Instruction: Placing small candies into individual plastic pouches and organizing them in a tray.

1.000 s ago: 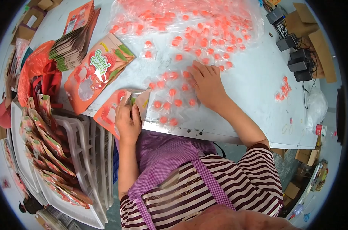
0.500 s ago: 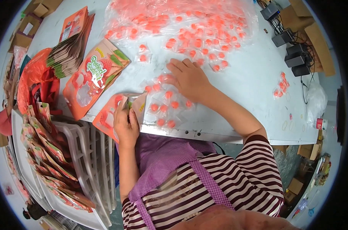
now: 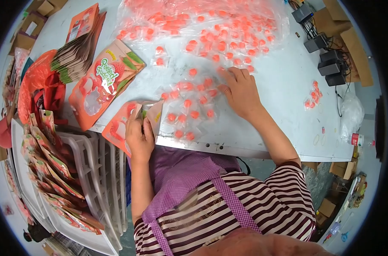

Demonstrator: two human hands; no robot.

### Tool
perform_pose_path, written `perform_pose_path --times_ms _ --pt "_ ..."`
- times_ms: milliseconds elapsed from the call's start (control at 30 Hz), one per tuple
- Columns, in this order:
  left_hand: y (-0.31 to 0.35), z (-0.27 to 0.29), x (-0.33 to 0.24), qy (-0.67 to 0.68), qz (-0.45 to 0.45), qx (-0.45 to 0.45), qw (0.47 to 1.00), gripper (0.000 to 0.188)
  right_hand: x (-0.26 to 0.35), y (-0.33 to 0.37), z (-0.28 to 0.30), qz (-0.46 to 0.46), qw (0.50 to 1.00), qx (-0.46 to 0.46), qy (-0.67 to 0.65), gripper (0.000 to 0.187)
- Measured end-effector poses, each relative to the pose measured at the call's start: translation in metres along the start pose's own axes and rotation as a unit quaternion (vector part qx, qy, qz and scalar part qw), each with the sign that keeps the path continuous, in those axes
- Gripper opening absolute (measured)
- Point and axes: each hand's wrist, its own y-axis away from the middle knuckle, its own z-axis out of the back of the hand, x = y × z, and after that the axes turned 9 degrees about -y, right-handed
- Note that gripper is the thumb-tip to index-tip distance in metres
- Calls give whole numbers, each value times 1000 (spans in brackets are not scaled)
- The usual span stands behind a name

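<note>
My left hand is closed on the upper edge of a red and tan candy pouch, whose mouth gapes at the table's front edge. Beside that mouth lies a loose group of clear-wrapped red candies. My right hand is beyond this group to the right, thumb apart and fingers stretched toward the near fringe of a big heap of the same candies. No candy shows in its grasp, though its fingertips lie close to some wrappers.
A larger filled-looking pouch and a stack of flat pouches lie at the left. Filled pouches lie in a white plastic tray below. Black power adapters and a few candies are at the right.
My right hand has moved right and away from the near group toward the heap. More candies now show in the near group. My left hand and its pouch have barely shifted.
</note>
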Motion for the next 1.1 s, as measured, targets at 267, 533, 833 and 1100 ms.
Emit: perform_pose_path --times_ms 267,533,833,1100 --pt "0 1 -1 7 2 0 1000 8 3 -3 4 -9 999 8 -52 34" --pt "-2 1 -1 3 -21 -14 1000 8 5 -8 -1 36 960 59 -273 33" --pt "0 -1 1 3 2 7 1000 10 3 -26 -27 155 973 33 -166 54" --pt "1 0 1 -7 7 4 1000 12 23 -30 -11 166 969 142 -115 82"
